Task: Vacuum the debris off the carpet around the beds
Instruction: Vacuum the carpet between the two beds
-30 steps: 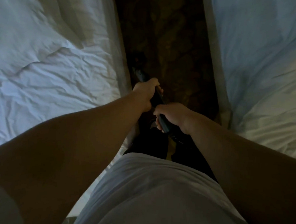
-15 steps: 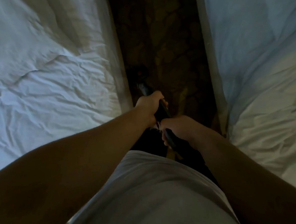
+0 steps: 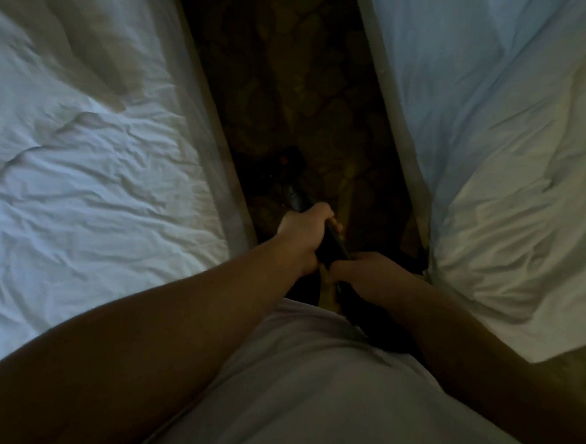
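Note:
I stand in the narrow gap between two beds, looking down at dark patterned carpet. A black vacuum wand slants down and away from me to the floor; its head is lost in the gloom near the left bed's edge. My left hand grips the wand higher up the tube, fingers curled round it. My right hand grips the wand's near end just behind the left one. No debris can be made out in the dim light.
The left bed with rumpled white sheets and the right bed with a white cover wall in the carpet strip on both sides. My white shirt fills the bottom of the view and hides my feet.
Both hands and the wand have drawn back toward my body along the gap, and the view has shifted so more of the carpet strip ahead shows.

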Demonstrator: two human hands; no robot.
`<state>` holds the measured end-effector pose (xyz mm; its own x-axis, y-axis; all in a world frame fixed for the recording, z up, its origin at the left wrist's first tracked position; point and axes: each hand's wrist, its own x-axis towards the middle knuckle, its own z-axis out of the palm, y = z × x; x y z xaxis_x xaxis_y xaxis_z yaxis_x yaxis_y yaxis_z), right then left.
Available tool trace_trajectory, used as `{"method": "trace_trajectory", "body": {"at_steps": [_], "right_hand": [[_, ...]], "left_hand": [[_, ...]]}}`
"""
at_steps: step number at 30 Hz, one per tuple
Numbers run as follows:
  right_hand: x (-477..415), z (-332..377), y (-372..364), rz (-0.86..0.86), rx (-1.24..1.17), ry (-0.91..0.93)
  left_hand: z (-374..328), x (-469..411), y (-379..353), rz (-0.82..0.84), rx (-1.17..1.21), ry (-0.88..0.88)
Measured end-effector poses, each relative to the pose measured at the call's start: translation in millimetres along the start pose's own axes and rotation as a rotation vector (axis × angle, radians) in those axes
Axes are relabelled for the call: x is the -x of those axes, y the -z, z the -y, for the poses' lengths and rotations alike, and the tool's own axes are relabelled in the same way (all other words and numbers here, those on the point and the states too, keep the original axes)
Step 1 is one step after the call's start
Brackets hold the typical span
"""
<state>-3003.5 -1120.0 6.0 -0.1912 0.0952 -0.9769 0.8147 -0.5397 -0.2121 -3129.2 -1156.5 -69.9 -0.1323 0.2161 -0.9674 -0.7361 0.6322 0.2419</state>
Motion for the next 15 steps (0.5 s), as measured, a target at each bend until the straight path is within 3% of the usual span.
{"method": "trace_trajectory", "body": {"at_steps": [8, 15], "right_hand": [[-50.9, 55.8, -40.6, 0.078, -0.027, 0.155], [-41.6, 12.0, -30.7, 0.077, -0.027, 0.139]], "left_hand": [[-64.2, -37.4, 53.6, -0.123, -0.027, -0.129], [-23.7, -26.7, 40.6, -0.074, 0.028, -0.095]]}}
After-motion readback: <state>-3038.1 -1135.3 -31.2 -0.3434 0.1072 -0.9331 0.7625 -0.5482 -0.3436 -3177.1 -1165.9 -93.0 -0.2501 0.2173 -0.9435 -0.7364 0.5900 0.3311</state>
